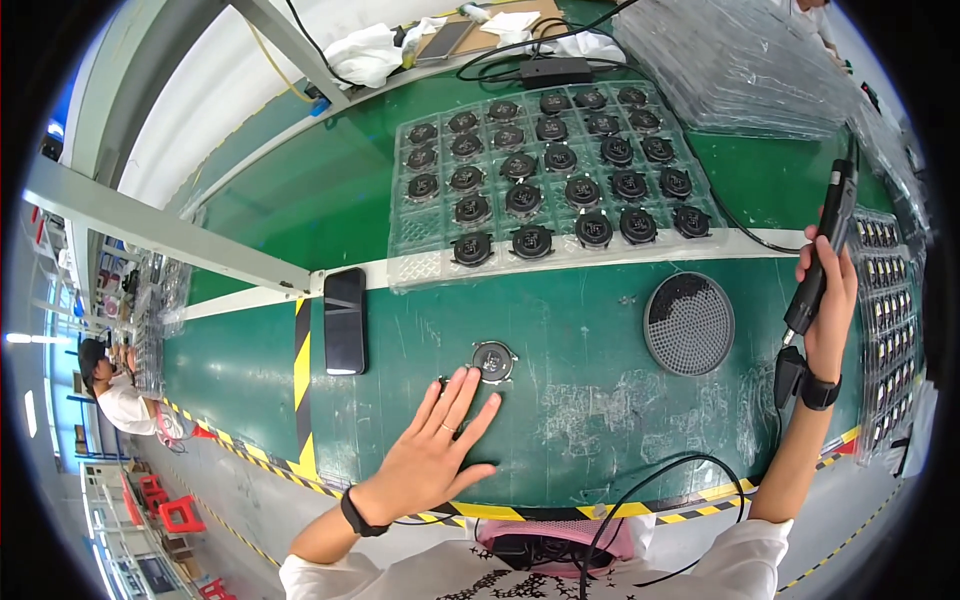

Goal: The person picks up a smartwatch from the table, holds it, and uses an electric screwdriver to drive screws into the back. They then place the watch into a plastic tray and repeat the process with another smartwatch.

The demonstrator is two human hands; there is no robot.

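Observation:
Fingers spread, my left hand (432,450) lies on the green bench, its fingertips at the lower edge of a round black watch case (493,362) with lug ends. Whether the fingertips press on the case or only lie beside it is hard to tell. At the right, my right hand (834,300) is wrapped round a black electric screwdriver (838,205), which is held tilted with its bit end pointing down. Between the hands stands a round grey dish (710,350) with a perforated plate; small dark pieces, apparently screws, heap at its upper left.
Beyond lies a clear plastic tray (420,268) holding several watch cases. A black phone (345,325) rests at the left. Clear trays are stacked at the back right (740,70); another filled tray (885,320) sits far right. A black cable (690,460) loops near the front edge.

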